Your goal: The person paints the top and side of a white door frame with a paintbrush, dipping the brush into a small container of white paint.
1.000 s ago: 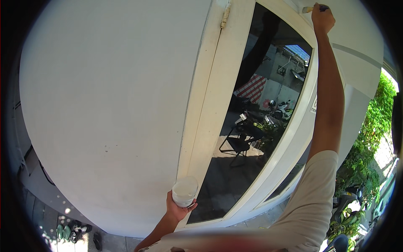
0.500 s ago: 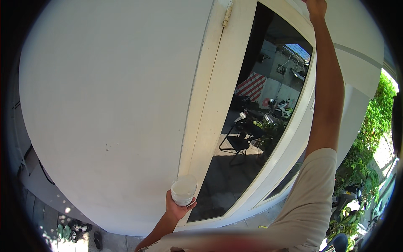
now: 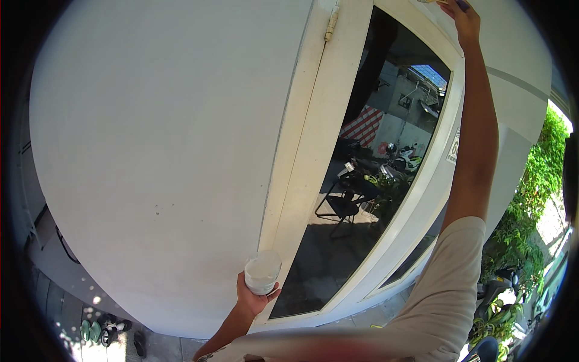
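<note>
Low in front of me, my left hand (image 3: 251, 300) is closed around a clear plastic cup (image 3: 262, 283) with a white, paint-like liquid in it. High at the upper right, my right hand (image 3: 467, 23) grips a paintbrush (image 3: 462, 5) whose end is dark blue; its other end is cut off by the top edge of the picture. That hand is close to the top of the cream door frame (image 3: 449, 39). A dark glass pane (image 3: 338, 265) fills the door between my two hands.
To the left stretches a smooth white wall (image 3: 163, 133) with a few small chips. A hinge (image 3: 331, 24) sits at the door's edge. Shoes (image 3: 108, 329) lie on the floor at the lower left. Green plants (image 3: 546, 163) grow along the right side.
My right hand has shifted slightly down and to the right, bringing part of the paintbrush into view. My left hand with the cup is almost where it was.
</note>
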A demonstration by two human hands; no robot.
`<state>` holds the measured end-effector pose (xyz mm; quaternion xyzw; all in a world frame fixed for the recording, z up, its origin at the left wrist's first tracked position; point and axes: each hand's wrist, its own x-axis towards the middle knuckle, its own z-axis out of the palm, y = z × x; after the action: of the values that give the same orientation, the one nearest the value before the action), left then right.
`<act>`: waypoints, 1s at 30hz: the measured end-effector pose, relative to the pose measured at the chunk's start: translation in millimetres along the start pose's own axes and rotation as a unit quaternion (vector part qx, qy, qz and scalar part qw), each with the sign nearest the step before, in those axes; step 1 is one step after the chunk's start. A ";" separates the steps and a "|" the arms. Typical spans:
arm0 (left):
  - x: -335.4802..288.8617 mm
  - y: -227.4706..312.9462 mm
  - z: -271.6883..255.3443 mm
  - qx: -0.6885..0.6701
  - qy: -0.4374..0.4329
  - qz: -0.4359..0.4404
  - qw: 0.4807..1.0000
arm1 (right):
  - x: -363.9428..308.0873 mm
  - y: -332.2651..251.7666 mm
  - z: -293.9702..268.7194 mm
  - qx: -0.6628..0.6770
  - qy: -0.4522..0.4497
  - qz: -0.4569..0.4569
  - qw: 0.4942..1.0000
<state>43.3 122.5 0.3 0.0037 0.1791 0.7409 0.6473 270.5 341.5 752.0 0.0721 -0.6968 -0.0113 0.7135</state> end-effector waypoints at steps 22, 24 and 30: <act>-6.6 -4.0 -1.3 0.005 0.002 0.004 1.000 | -2.6 13.0 -10.4 -0.309 0.179 -0.041 0.933; -5.7 -3.2 -1.8 0.002 0.005 0.004 1.000 | -3.9 14.5 -2.2 -0.348 0.179 -0.069 0.918; -3.1 -6.1 3.4 0.007 0.002 -0.001 1.000 | 12.2 -27.7 84.6 -0.305 0.160 -0.139 0.929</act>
<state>50.5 121.0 2.5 0.0067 0.1854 0.7391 0.6475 188.9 305.2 762.4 -0.0516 -0.5198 -0.3107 0.7941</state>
